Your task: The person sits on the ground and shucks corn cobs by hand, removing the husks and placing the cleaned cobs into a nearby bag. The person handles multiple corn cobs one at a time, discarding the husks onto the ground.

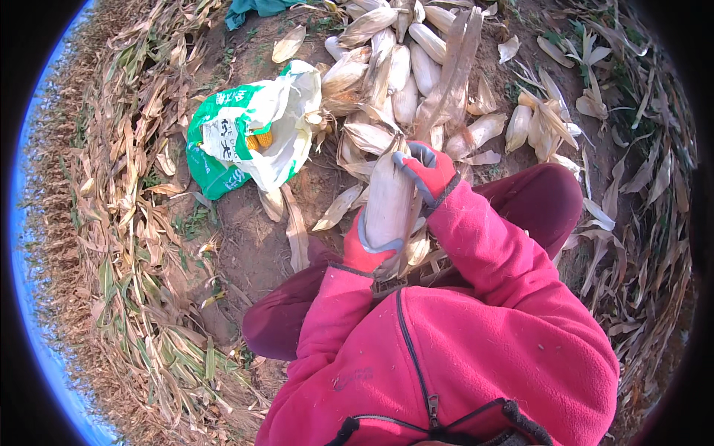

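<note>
An ear of corn in its dry, pale husk [389, 195] is held upright before my lap. My left hand [369, 245], in a red and grey work glove, wraps around the lower end of this ear. At its upper tip, the gloved fingers of my right hand [427, 171] pinch the husk. Just beyond my hands lies a heap of corn ears in their husks [399, 69]. To the left, a green and white plastic woven sack [223, 142] lies with its mouth towards the heap. Husked yellow corn cobs [260, 139] show inside it.
Loose dry husks [337, 207] lie on the bare soil [245, 245] around my folded legs. Cut corn stalks and leaves [145, 240] cover the ground on both sides. A teal cloth [259, 8] lies at the far edge. More ears [520, 128] rest at the right.
</note>
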Tool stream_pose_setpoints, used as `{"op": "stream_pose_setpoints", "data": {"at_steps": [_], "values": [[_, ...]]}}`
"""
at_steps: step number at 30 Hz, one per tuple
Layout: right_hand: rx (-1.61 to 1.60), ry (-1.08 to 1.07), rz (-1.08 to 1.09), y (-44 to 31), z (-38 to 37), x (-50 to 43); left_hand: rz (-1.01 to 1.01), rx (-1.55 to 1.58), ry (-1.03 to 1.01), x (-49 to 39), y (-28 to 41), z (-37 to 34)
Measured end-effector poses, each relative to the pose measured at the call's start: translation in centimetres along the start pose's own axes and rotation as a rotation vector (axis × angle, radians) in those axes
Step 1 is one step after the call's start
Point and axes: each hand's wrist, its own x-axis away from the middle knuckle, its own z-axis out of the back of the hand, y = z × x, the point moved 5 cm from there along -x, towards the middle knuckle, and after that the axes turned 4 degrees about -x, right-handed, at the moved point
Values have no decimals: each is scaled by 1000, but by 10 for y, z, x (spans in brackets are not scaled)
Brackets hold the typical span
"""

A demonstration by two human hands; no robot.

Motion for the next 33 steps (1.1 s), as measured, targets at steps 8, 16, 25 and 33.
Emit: {"op": "stream_pose_setpoints", "data": {"at_steps": [8,16,25,33], "values": [[43,63,7,15,21,-9,67,-265,74,-9,22,5],[-80,162,1,17,13,-4,-16,-386,220,-14,0,-12],[-86,39,-54,19,-2,-6,73,-218,84,-20,-7,-18],[-127,-90,-89,38,1,-12,116,489,-124,-5,-51,-29]]}}
